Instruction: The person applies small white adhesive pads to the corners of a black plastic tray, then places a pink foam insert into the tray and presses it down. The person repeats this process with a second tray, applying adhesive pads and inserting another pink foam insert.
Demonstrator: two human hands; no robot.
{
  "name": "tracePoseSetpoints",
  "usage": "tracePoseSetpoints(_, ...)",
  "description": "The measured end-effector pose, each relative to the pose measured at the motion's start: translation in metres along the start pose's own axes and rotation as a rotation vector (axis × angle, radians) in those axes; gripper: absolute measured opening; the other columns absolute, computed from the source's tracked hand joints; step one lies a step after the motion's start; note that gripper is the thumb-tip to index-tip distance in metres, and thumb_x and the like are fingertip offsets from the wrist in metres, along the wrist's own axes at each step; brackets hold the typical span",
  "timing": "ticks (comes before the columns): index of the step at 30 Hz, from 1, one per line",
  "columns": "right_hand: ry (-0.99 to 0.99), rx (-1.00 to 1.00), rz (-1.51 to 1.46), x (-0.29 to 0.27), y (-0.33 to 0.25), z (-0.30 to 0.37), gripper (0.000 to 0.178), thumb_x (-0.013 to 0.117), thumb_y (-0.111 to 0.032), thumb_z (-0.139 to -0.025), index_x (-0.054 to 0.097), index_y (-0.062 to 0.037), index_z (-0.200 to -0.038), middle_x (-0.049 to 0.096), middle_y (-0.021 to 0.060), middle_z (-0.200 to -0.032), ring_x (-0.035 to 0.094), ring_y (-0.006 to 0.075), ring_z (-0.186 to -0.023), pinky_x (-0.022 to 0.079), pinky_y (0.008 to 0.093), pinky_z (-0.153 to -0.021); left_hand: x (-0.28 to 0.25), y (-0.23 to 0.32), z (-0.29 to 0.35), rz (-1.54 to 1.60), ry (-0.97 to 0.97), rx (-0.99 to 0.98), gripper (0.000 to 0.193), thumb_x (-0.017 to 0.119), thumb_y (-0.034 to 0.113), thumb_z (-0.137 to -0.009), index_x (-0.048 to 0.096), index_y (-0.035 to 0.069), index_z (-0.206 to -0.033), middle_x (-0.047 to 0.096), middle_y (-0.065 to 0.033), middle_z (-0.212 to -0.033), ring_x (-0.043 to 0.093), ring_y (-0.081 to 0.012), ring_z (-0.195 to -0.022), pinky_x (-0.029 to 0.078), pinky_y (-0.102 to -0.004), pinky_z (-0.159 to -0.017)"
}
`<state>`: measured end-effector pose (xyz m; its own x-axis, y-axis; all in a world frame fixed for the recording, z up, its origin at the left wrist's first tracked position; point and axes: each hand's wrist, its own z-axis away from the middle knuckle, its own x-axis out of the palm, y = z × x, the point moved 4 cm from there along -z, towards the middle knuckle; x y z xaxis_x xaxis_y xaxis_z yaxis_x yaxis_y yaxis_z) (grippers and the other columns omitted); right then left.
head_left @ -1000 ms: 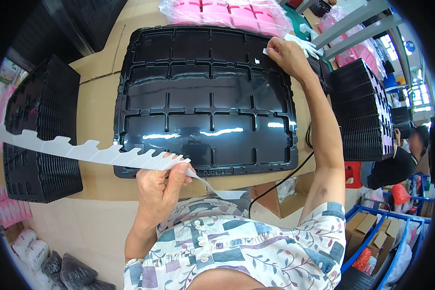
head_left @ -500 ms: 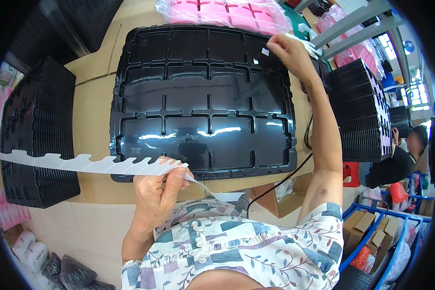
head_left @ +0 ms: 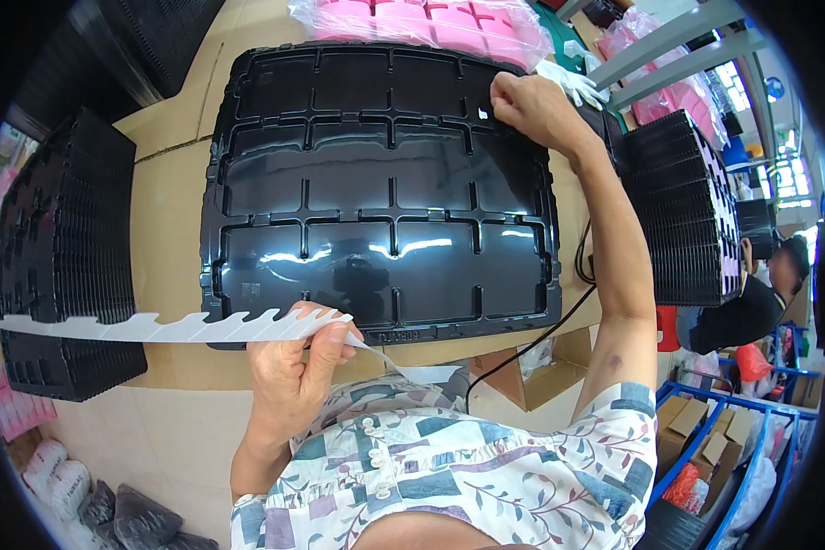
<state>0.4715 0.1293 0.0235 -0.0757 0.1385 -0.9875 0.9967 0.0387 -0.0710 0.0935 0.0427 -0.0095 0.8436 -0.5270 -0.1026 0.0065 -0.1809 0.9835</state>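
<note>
My left hand [head_left: 289, 380] is closed in a pinch on a long white strip of label backing [head_left: 147, 328], its upper edge notched. The strip stretches out to the left, and a loose tail hangs by my shirt. A large shiny black plastic tray [head_left: 348, 188] with moulded ribs lies flat in front of me. At its far right part, my right hand [head_left: 536, 108] is closed with bent fingers against the tray surface. Whatever is under those fingertips is hidden. Beside them sits a small white piece [head_left: 483, 114] on the tray.
Stacks of black trays stand at left [head_left: 69, 257] and right [head_left: 678, 211]. Pink trays in clear plastic [head_left: 422, 23] lie at the back. White gloves [head_left: 573, 82] rest beyond my right hand. A black cable [head_left: 532, 348] crosses the table edge above an open carton [head_left: 559, 371]. A person [head_left: 738, 307] sits farther right.
My right hand has moved slightly left and down onto the tray. The small white label that showed at its fingertips is now out of sight. The strip's left part has sunk a little.
</note>
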Motion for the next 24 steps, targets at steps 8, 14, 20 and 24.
tracePoseSetpoints(8,0.099,0.05,-0.092,-0.002,0.017,0.01,0.019,0.059,-0.02,-0.09,0.067,-0.0029,-0.094,0.068,0.0177,-0.077,0.068,0.0337,-0.077,0.052,0.0405,-0.071,-0.001,-0.001,0.001,0.02,0.007,-0.02,0.013,0.058,0.006,-0.097,0.066,-0.004,-0.095,0.067,-0.0105,-0.082,0.065,-0.0124,-0.064,0.053,-0.0229,-0.055)
tracePoseSetpoints(14,0.092,-0.027,0.156,0.002,0.016,0.0,0.016,0.058,-0.018,-0.088,0.065,-0.0038,-0.087,0.067,0.0184,-0.073,0.067,0.0363,-0.073,0.052,0.045,-0.069,-0.001,0.0,0.001,0.012,-0.005,0.025,0.011,0.058,0.005,-0.097,0.065,-0.003,-0.098,0.067,-0.0101,-0.083,0.065,-0.0121,-0.064,0.053,-0.0228,-0.056)
tracePoseSetpoints(20,-0.02,-0.078,0.283,0.003,0.014,-0.01,0.014,0.058,-0.016,-0.091,0.062,-0.0027,-0.091,0.063,0.0186,-0.073,0.063,0.033,-0.07,0.049,0.0402,-0.068,-0.001,0.002,-0.001,0.01,-0.001,-0.01,0.011,0.058,0.006,-0.097,0.063,-0.002,-0.093,0.068,-0.0099,-0.08,0.065,-0.012,-0.063,0.052,-0.023,-0.056)
tracePoseSetpoints(24,-0.034,-0.062,-0.025,-0.003,0.001,-0.002,0.016,0.057,-0.016,-0.09,0.062,-0.0012,-0.09,0.063,0.0159,-0.071,0.062,0.0288,-0.067,0.049,0.037,-0.066,-0.001,0.0,0.0,-0.005,0.009,0.009,0.013,0.058,0.008,-0.097,0.063,-0.001,-0.09,0.068,-0.0095,-0.078,0.065,-0.0121,-0.061,0.051,-0.0237,-0.054)
